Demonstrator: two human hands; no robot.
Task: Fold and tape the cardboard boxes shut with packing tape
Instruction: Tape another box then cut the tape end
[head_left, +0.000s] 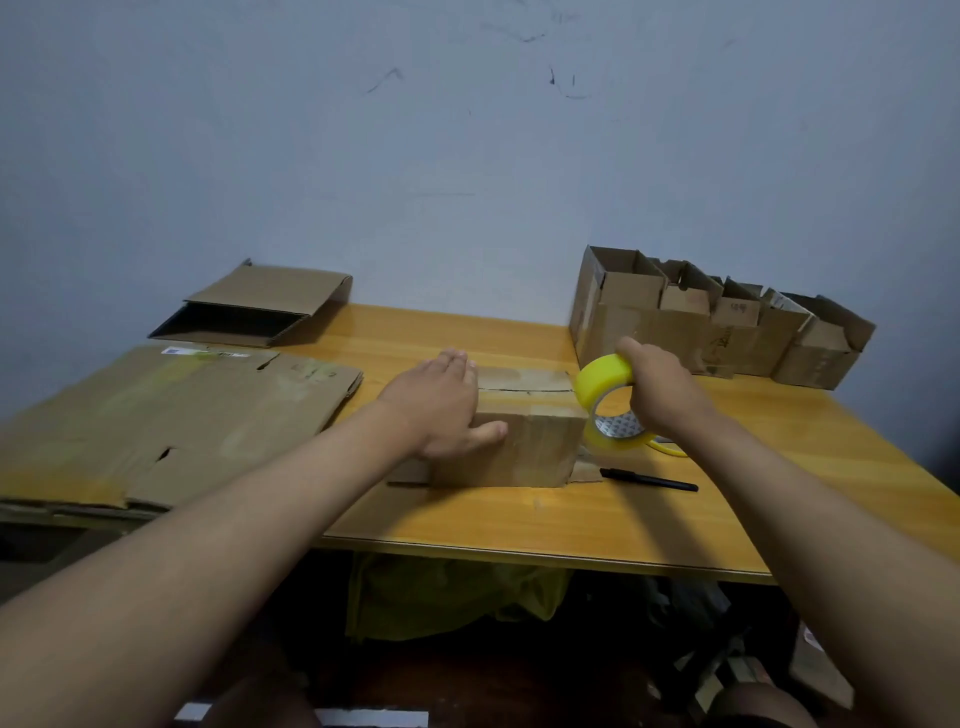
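Note:
A small brown cardboard box (524, 431) stands in the middle of the wooden table (519, 514), its top flaps folded down with a seam across the top. My left hand (441, 400) lies flat on the box's left top, fingers straight, thumb down the front face. My right hand (660, 384) grips a roll of yellow packing tape (605, 402) at the box's right edge. The roll is tilted, its core facing me. A strip of tape trails onto the table to the right.
A black marker (649, 480) lies right of the box. Flattened cardboard (171, 415) covers the table's left, with an open box (254, 312) behind it. Several open small boxes (717, 322) line the back right by the wall.

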